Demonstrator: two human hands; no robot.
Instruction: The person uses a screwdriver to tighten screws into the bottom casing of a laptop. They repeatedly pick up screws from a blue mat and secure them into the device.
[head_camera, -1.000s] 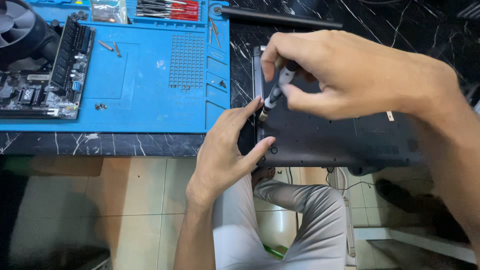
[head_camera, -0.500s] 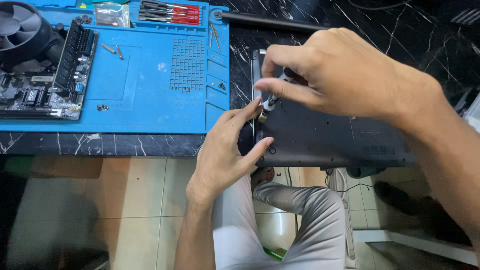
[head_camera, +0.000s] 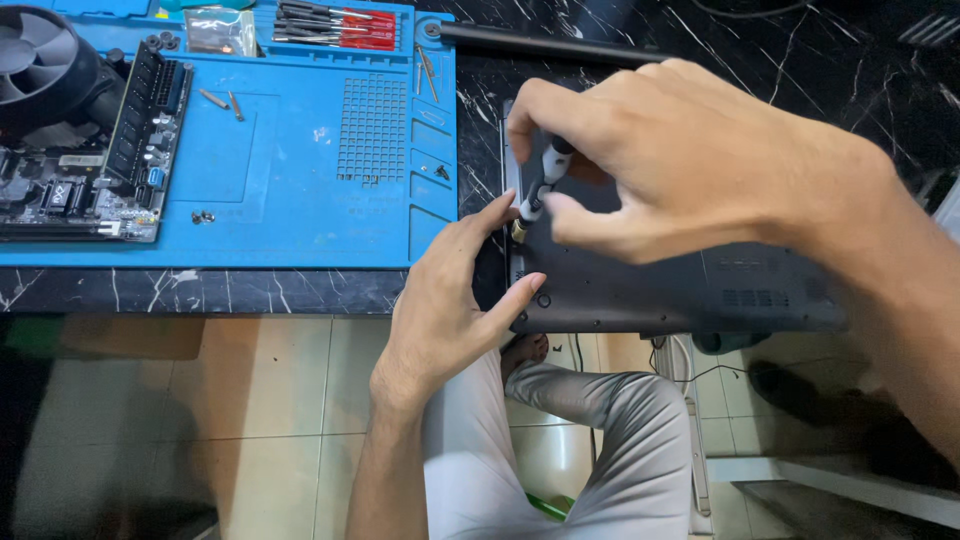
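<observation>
Black plastic is what you are working on: a laptop (head_camera: 660, 285) lies upside down on the dark marble table (head_camera: 780, 60), its bottom panel facing up and its near edge hanging a little past the table's front. It sits just to the right of the blue work mat (head_camera: 300, 200), touching or almost touching it.

Your right hand (head_camera: 680, 160) has its thumb and fingers pinched narrow around a small screwdriver (head_camera: 540, 185), tilted so its tip meets the panel close to the left edge. That light pinch high on the handle looks suited to twirling the tool rather than pushing hard on it.

Your left hand (head_camera: 450, 300) is spread fairly wide and holds nothing. Its thumb presses on the near left corner of the laptop, and its forefinger reaches up beside the tool's tip, likely to steady the case and guide the tip.

The panel is matt and flat, with vent slots towards the right and small holes scattered over it; whether a screw sits under the tip cannot be told.

On the mat lie loose screws (head_camera: 203, 215), a circuit board (head_camera: 90, 170) with a round fan (head_camera: 35, 60), and a row of red-handled tools (head_camera: 340, 25), all well apart from your hands.
</observation>
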